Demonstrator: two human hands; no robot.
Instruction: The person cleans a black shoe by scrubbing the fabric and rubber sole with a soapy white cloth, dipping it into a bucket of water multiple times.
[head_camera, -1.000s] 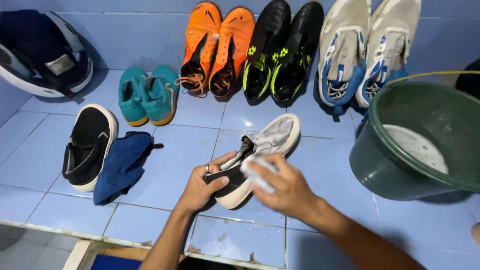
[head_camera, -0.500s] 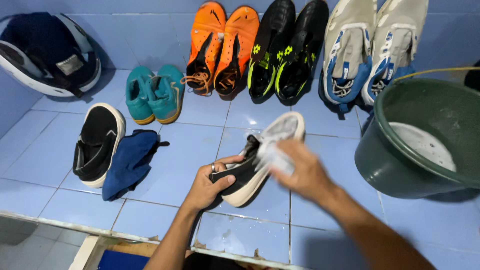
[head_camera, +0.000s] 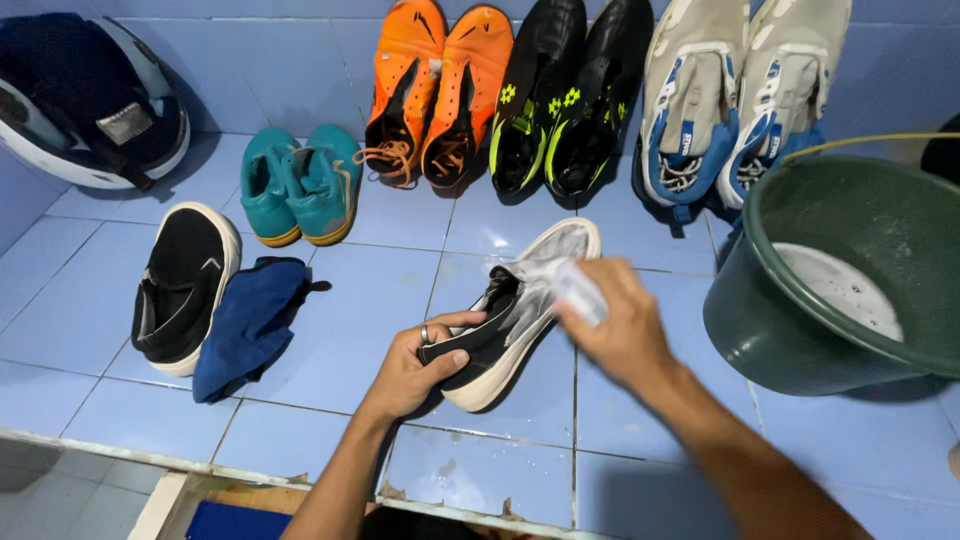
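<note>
Head view: the left hand (head_camera: 415, 365) grips the heel end of a black slip-on shoe with a white sole (head_camera: 505, 320), fingers curled over the collar and thumb along its edge; a ring shows on one finger. The shoe lies tilted on the blue tiled floor (head_camera: 340, 330), toe pointing away from the person. The right hand (head_camera: 620, 325) is closed around a small pale object (head_camera: 580, 293), blurred so its kind cannot be told, and presses it on the shoe's soapy, greyish upper near the toe.

Left of the left hand, a crumpled dark blue cloth (head_camera: 250, 325) lies just beside the matching black slip-on shoe (head_camera: 183, 285), which rests flat. Beyond these stands a pair of teal shoes (head_camera: 300, 185). Far to the left, a dark blue and white helmet (head_camera: 85, 100) leans in the corner.

Beyond both hands, against the blue wall, stand a pair of orange football boots (head_camera: 435, 90), a pair of black boots with green marks (head_camera: 555, 100), and a pair of grey and blue shoes (head_camera: 735, 95), all toe-up.

Right of the right hand sits a dark green plastic bucket (head_camera: 760, 310) holding cloudy water.
</note>
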